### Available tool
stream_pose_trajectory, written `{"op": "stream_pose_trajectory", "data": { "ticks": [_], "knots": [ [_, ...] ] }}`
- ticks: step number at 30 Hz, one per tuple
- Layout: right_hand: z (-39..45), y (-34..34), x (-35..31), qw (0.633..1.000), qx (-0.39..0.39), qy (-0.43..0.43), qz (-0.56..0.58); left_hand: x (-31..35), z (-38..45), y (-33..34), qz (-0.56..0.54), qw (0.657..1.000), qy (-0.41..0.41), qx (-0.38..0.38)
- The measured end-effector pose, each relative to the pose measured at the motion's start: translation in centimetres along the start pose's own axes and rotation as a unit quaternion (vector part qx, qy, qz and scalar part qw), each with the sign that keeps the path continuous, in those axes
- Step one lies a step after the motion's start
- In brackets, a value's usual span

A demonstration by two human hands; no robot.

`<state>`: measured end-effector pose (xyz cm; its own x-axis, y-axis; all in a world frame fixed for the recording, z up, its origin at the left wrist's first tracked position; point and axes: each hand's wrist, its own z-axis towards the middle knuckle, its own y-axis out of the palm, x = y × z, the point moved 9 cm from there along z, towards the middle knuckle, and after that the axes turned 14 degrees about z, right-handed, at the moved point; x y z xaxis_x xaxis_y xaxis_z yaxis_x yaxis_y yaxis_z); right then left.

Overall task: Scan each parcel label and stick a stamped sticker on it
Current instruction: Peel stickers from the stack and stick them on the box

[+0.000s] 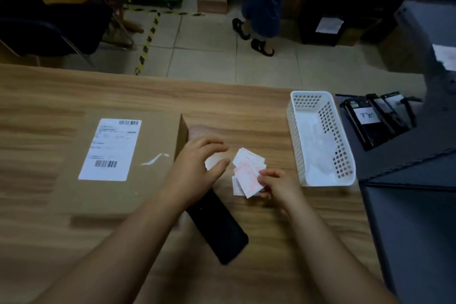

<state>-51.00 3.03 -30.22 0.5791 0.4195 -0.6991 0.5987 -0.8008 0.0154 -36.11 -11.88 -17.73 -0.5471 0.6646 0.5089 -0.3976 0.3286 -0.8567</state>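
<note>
Right hand point(276, 186) pinching stamped stickers point(248, 171), left hand point(195, 170) pinching one sticker point(214, 160); parcel point(123, 163) flat, label point(111, 149) lengthwise away

Both forearms bare, no sleeves; hands point(195, 170) ungloved (no rings, watch visible).

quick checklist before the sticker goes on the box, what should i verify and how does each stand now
1. Parcel box flat on the table, label side up: ok.
2. Label unobstructed, bare cardboard beside it for a sticker: ok.
3. One sticker separated: the left hand pinches a white piece apart from the stack that the right hand holds: ok.
4. Backing peeled off that piece: cannot tell.
5. Stamp on that piece: cannot tell; red prints show only on the stack.
6. Label already scanned: cannot tell; the black scanner lies on the table, unheld.
</note>
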Motion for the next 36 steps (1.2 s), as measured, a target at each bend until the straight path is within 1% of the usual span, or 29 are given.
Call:
{"op": "stream_pose_trajectory", "data": {
  "ticks": [2,3,5,7,9,11,12,14,17,19,21,24,25,27,28,30,33,35,36],
  "knots": [
    [1.2,-0.2,1.4,0.998,0.007,-0.012,-0.068,-1.0,-0.4,1.5,0.008,1.0,-0.014,-0.02],
    [1.8,-0.2,1.1,0.989,0.016,-0.047,-0.137,-1.3,-0.4,2.0,0.011,0.999,-0.02,-0.025],
    [2.5,-0.3,-1.0,0.947,0.053,-0.15,-0.278,-1.8,-0.3,2.4,0.011,0.999,-0.029,-0.028],
    [2.9,0.1,-3.0,0.911,0.07,-0.228,-0.335,-2.1,-0.1,2.3,0.003,0.999,-0.042,-0.025],
    [3.6,0.6,-3.7,0.895,0.066,-0.237,-0.372,-2.2,0.1,2.0,-0.003,0.999,-0.047,-0.021],
    [4.5,0.9,-3.4,0.892,0.063,-0.201,-0.399,-2.2,0.3,1.7,-0.005,0.999,-0.047,-0.019],
    [5.0,0.7,-3.2,0.9,0.069,-0.18,-0.391,-2.2,0.4,1.6,-0.006,0.999,-0.048,-0.019],
    [5.7,0.0,-3.2,0.925,0.084,-0.151,-0.337,-2.3,0.6,1.3,-0.005,0.999,-0.048,-0.013],
    [5.8,-0.9,-3.7,0.953,0.079,-0.143,-0.254,-2.5,0.7,0.7,-0.002,0.999,-0.054,-0.008],
    [5.3,-0.8,-4.4,0.955,0.061,-0.153,-0.246,-2.6,0.8,0.5,-0.004,0.998,-0.061,-0.012],
    [4.5,-0.2,-5.5,0.95,0.051,-0.171,-0.258,-2.6,0.9,0.3,-0.007,0.998,-0.062,-0.016],
    [2.0,0.5,-8.5,0.948,0.042,-0.209,-0.238,-2.2,1.1,-0.6,-0.016,0.998,-0.06,-0.016],
    [0.9,1.0,-9.7,0.955,0.017,-0.214,-0.206,-2.0,1.2,-1.2,-0.032,0.997,-0.067,-0.01],
    [-2.3,3.2,-11.9,0.972,-0.086,-0.189,-0.111,-1.5,1.5,-2.6,-0.103,0.99,-0.093,-0.005],
    [-4.3,4.6,-13.0,0.972,-0.142,-0.174,-0.072,-1.0,1.6,-3.4,-0.156,0.982,-0.109,-0.009],
    [-8.4,6.8,-15.4,0.96,-0.213,-0.181,-0.035,0.5,1.8,-5.3,-0.264,0.955,-0.136,-0.009],
    [-13.0,8.3,-18.2,0.942,-0.271,-0.187,0.067,2.8,2.1,-9.7,-0.362,0.922,-0.132,0.043],
    [-15.2,8.4,-19.3,0.932,-0.291,-0.171,0.13,3.9,2.0,-13.2,-0.389,0.909,-0.123,0.083],
    [-16.1,8.3,-19.7,0.93,-0.296,-0.169,0.137,4.4,2.0,-14.6,-0.393,0.907,-0.119,0.095]
  ]
}}
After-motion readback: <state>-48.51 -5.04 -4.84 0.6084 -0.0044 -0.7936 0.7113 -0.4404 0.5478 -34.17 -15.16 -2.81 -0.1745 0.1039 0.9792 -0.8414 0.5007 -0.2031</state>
